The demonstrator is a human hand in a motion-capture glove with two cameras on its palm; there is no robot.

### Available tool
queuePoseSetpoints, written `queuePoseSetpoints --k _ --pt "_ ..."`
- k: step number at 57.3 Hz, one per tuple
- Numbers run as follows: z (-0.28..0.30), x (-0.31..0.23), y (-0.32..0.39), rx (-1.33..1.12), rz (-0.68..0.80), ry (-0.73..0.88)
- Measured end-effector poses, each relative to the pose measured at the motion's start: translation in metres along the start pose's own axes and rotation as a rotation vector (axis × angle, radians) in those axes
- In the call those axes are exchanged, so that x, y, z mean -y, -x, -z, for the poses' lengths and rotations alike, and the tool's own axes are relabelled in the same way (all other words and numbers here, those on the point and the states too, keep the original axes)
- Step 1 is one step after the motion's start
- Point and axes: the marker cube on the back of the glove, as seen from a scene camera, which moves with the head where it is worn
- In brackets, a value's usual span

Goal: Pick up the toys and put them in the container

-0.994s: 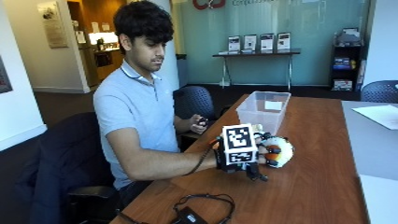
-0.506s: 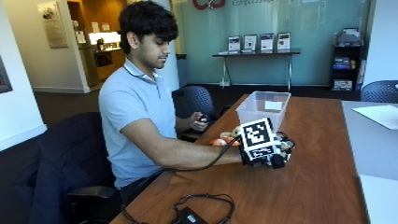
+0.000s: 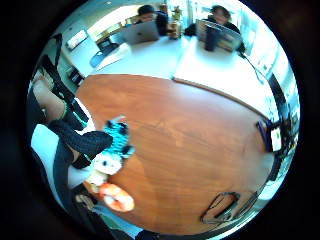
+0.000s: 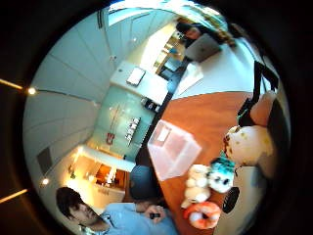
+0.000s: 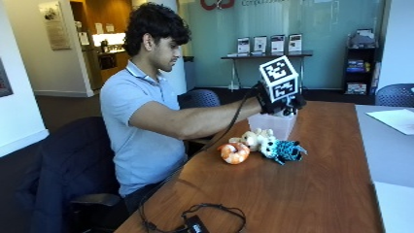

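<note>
His gloved right hand [image 5: 279, 103] hangs above the clear container [image 5: 273, 125], fingers curled round a spotted white toy [image 4: 248, 143]. Three more toys [image 5: 262, 145] lie on the bench [image 5: 310, 194] beside the container, near its left edge.

The table [image 5: 310, 189] is smooth, faintly glossy brown wood, the container [image 5: 273, 125] translucent, pale plastic, the orange toy [image 5: 233, 153], cream toy [image 5: 256, 139] and teal toy [image 5: 283, 150] soft, matt plush, and the right hand [image 5: 277, 101] wears matt black cloth.
</note>
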Motion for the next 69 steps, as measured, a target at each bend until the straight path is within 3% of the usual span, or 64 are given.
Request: queuePoseSetpoints --k 15,23,27,35,43,49,56,69 --pt "-0.077 0.043 0.161 -0.019 0.195 0.244" --pt "-0.109 0.028 0.184 -0.093 0.137 0.678" --pt "-0.109 0.019 0.172 -0.175 0.125 0.761" --pt "-0.084 0.007 0.123 -0.245 0.067 0.7" --pt "-0.066 -0.008 0.059 -0.269 -0.083 0.73" --pt "-0.065 -0.028 0.003 -0.31 -0.189 0.84" --pt "-0.078 -0.049 -0.036 -0.424 -0.19 0.932" --pt "-0.117 -0.064 -0.066 -0.411 -0.159 0.965"
